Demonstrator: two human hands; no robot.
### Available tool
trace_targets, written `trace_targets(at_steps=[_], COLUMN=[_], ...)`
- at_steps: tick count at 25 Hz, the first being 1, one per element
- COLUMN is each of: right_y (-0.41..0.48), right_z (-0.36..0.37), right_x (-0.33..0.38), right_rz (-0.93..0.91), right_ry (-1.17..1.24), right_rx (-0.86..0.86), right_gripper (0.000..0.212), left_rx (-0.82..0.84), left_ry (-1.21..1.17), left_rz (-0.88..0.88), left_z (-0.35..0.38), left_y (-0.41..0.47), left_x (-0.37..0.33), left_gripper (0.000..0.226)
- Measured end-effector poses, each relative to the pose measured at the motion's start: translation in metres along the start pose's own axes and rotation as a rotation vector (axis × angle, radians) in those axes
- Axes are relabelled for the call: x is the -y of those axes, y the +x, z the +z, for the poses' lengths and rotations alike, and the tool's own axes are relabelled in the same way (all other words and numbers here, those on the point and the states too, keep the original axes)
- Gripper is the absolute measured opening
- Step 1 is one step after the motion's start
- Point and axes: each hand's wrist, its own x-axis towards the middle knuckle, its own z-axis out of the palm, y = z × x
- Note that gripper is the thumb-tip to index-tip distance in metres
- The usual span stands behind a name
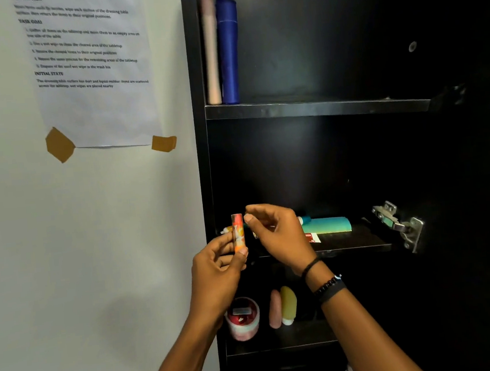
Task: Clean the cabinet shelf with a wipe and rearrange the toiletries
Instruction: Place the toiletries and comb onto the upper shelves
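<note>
Nearest to me, on the lowest shelf in view, a round red-and-pink jar [243,318] is sitting at the left with a pink bottle [275,309] and a yellow bottle [289,305] standing just beside each other to its right. Above them, my left hand [218,265] is gripping the small orange tube [238,232] upright, fingers and thumb curled round its lower half, right at the front left edge of the middle shelf [356,239]. My right hand [275,236] is hovering just beside the tube's top with its fingers curled and thumb and forefinger close together; I cannot tell whether it is pinching a cap or nothing at all. I am judging this as the rearranging part, so I am aiming to seat the tube upright, base flat, near the shelf's left wall, and to be sure its top is tight before letting go. Farther in on that shelf a teal tube [327,225] is lying on its side with a red-and-white sachet [313,236] in front of it, so I am minding not to knock them. Farthest, on the upper shelf [317,108], a tall pink container [210,51] and a blue container [228,52] are standing touching at the left.
</note>
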Motion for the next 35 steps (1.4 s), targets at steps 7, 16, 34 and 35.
trace_targets(at_steps=[7,16,34,35], right_y=[0.002,0.076,0.159,0.159], right_z=[-0.017,-0.062,-0.064,-0.064], right_x=[0.058,0.167,0.168,0.169], right_rz=[-0.117,-0.331,-0.118,-0.108], right_ry=[0.212,0.215,-0.353,-0.348], right_rx=[0.071,-0.119,-0.133,-0.129], right_gripper=[0.031,0.023,0.024,0.024], left_rx=[0.017,-0.317,-0.346,-0.349], left_ry=[0.07,0.761,1.051,1.05], left_rz=[0.269,0.965,0.94,0.938], left_z=[0.001,-0.01,-0.01,-0.01], left_y=[0.017,0.079,0.096,0.097], left_x=[-0.052,-0.134,-0.131,-0.131], left_gripper=[0.027,0.037,0.043,0.043])
